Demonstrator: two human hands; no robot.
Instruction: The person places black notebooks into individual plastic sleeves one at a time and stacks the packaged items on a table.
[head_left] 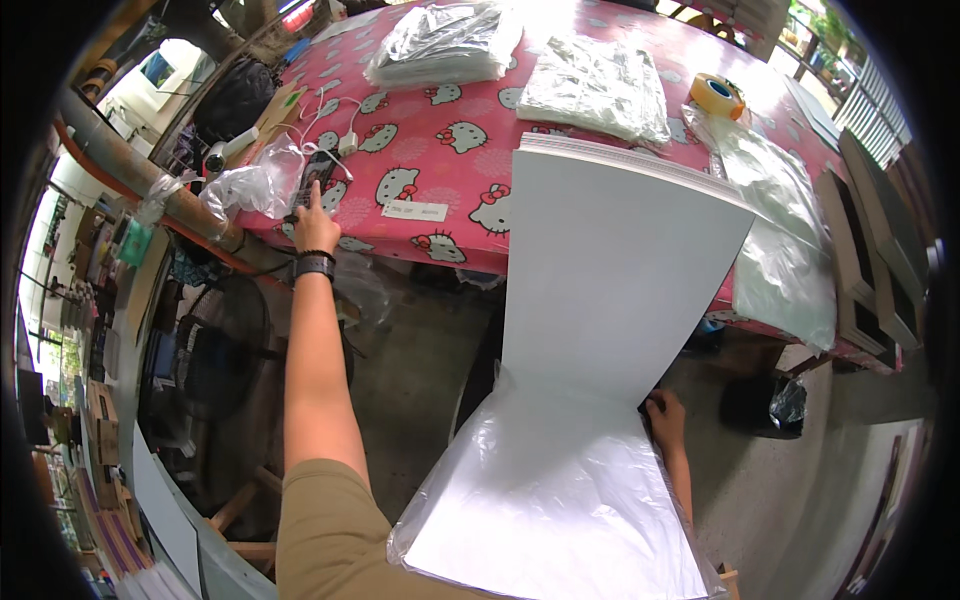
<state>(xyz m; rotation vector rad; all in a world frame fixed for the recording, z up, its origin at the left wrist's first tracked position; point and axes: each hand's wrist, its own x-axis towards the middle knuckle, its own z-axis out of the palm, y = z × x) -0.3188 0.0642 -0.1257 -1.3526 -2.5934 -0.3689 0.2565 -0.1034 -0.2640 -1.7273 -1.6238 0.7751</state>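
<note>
My left hand reaches to the table's near left edge, its index finger stretched out onto a dark phone-like device. The other fingers look curled, and a dark band circles the wrist. A stack of large white sheets leans up against the table edge in front of me. Below it, on my lap, lies white sheeting in a clear plastic bag. My right hand is low beside the sheets' right edge, fingers curled; what they hold, if anything, is hidden.
The table has a pink cat-patterned cover. On it are plastic-wrapped packs, folded clear plastic, a tape roll, white cables and a small label. A black fan stands left; boards stand right.
</note>
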